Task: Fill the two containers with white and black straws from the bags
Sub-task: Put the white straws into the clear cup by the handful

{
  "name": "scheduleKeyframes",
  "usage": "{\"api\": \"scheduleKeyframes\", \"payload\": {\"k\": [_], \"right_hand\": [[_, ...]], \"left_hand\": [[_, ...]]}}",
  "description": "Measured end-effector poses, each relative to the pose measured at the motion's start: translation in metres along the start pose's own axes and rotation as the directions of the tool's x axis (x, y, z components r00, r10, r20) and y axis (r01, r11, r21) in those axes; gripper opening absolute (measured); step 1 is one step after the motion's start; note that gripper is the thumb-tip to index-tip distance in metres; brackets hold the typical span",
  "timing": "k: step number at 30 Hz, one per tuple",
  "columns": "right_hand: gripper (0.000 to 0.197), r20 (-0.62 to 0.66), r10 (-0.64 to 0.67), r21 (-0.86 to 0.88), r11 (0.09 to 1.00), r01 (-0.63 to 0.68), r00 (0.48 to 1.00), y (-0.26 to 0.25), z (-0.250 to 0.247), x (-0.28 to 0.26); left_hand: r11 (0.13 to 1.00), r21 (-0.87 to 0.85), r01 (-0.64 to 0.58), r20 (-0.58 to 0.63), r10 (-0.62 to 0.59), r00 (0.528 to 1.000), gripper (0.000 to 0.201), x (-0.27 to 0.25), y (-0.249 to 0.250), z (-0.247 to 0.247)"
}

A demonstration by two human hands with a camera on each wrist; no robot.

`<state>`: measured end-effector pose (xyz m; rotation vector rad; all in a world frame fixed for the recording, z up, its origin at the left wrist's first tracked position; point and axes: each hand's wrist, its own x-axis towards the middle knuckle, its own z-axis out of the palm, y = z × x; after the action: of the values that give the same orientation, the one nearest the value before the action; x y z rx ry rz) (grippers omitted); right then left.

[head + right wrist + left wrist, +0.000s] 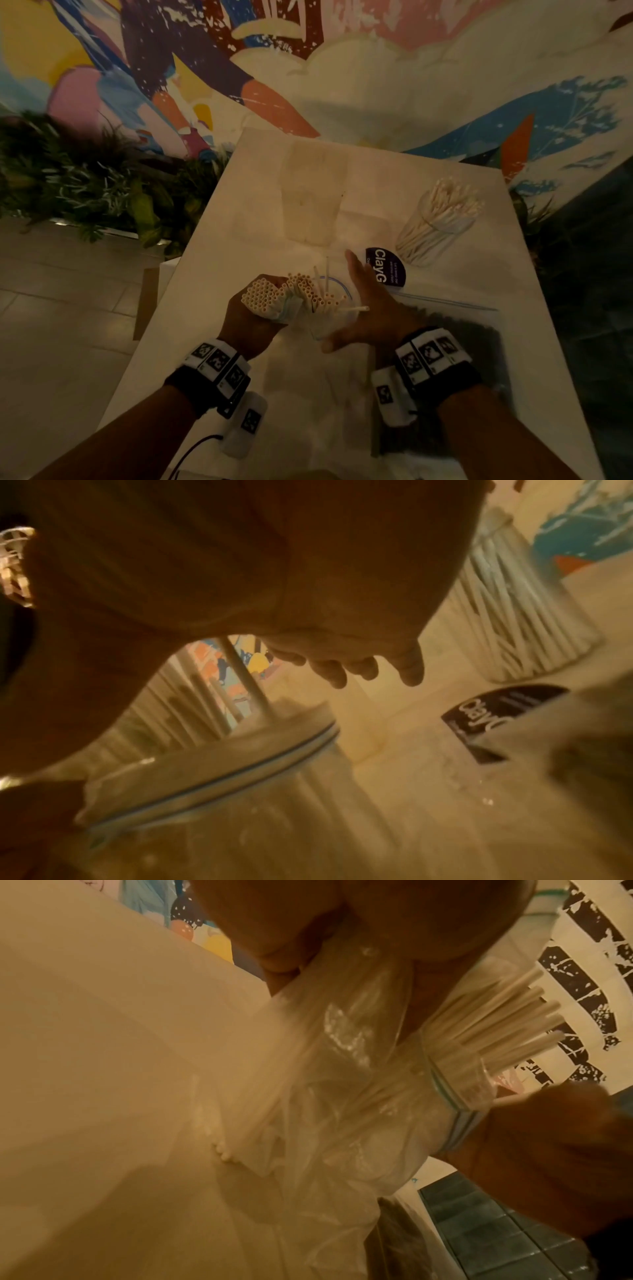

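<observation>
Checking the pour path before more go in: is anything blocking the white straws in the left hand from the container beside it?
Nothing separate shows. The left hand grips the white straws through their bag; the container beside them already holds loose straws, and the open right hand flanks it.

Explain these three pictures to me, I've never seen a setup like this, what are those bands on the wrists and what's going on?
No machine here: a person works with bare hands, wearing a head camera and a camera strapped to each wrist. The wide picture is from the head; the two close ones look along each hand. The left hand grips a clear bag of white straws, tipping them into a clear container. The right hand is open beside that container. On the white table stand another container of white straws, a dark round sticker and a bag of black straws.
</observation>
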<state>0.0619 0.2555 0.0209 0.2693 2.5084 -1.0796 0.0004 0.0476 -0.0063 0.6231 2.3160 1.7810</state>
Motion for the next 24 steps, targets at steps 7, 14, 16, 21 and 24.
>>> {"api": "scheduleKeyframes", "payload": {"k": [7, 14, 16, 21, 24], "right_hand": [[0.105, -0.06, -0.08, -0.006, 0.997, 0.08, 0.995, -0.024, 0.011, 0.015], [0.078, -0.387, -0.267, -0.042, 0.961, 0.273, 0.883, -0.02, 0.034, 0.012], [0.063, -0.51, -0.343, -0.124, 0.937, 0.327, 0.789, -0.019, 0.034, 0.01], [0.048, -0.557, -0.4, -0.147, 0.91, 0.387, 0.728, -0.018, 0.04, 0.009], [0.048, -0.553, -0.373, -0.053, 0.908, 0.415, 0.745, -0.021, 0.043, 0.011]], "left_hand": [[0.999, 0.015, 0.03, 0.029, -0.031, 0.999, 0.032, 0.0, 0.001, -0.003], [0.99, -0.093, 0.102, 0.118, -0.091, 0.989, 0.078, 0.002, -0.003, -0.002], [0.983, -0.132, 0.126, 0.138, -0.108, 0.984, 0.076, 0.002, -0.004, -0.001], [0.991, -0.086, 0.106, 0.098, -0.097, 0.99, 0.072, 0.0, -0.009, 0.002], [0.992, -0.064, 0.111, 0.06, -0.108, 0.992, 0.07, 0.0, -0.007, 0.007]]}}
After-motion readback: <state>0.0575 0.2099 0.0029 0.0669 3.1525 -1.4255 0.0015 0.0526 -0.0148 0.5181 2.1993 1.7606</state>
